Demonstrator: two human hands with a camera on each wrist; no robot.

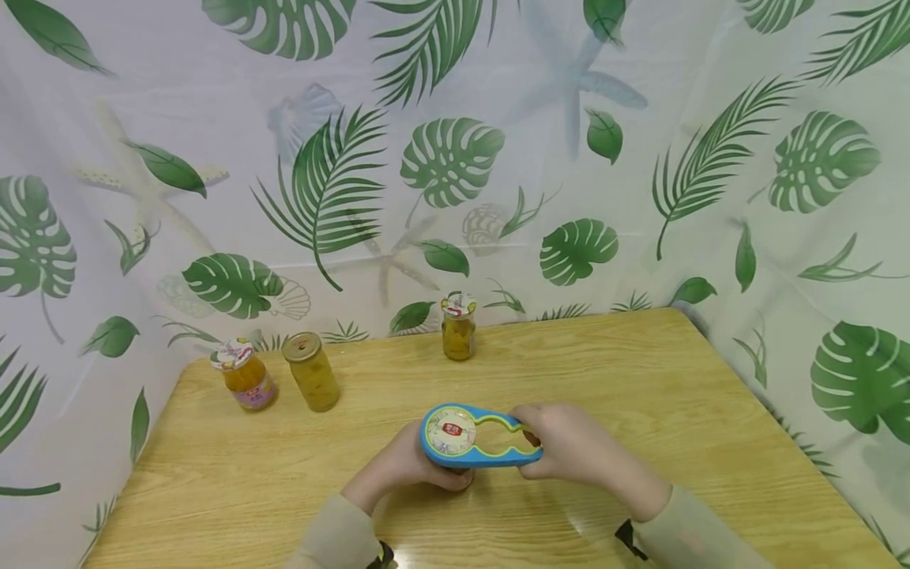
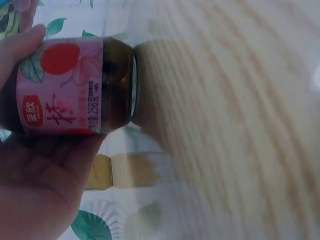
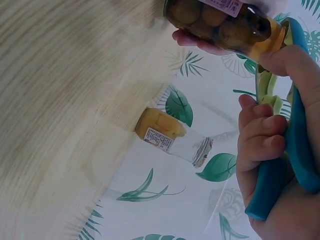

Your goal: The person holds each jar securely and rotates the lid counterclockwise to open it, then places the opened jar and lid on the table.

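Note:
A blue and lime-green jar opener (image 1: 490, 459) lies flat around the pale printed lid (image 1: 451, 431) of a fruit jar (image 2: 62, 85). The jar stands upright on the table, with a pink label bearing a red fruit, and dark round fruit shows through its glass. My left hand (image 1: 408, 460) grips the jar's side, fingers on one side and thumb on the other. With my right hand (image 1: 573, 442) I hold the opener's handle end; in the right wrist view the fingers (image 3: 260, 142) curl round its blue arms.
On the wooden table (image 1: 604, 379), an orange-filled jar (image 1: 246, 381) and a taller yellow jar (image 1: 313, 375) with a gold lid stand at the back left. A smaller jar (image 1: 458, 335) stands at the back middle. A leaf-patterned cloth (image 1: 519, 190) hangs behind the table.

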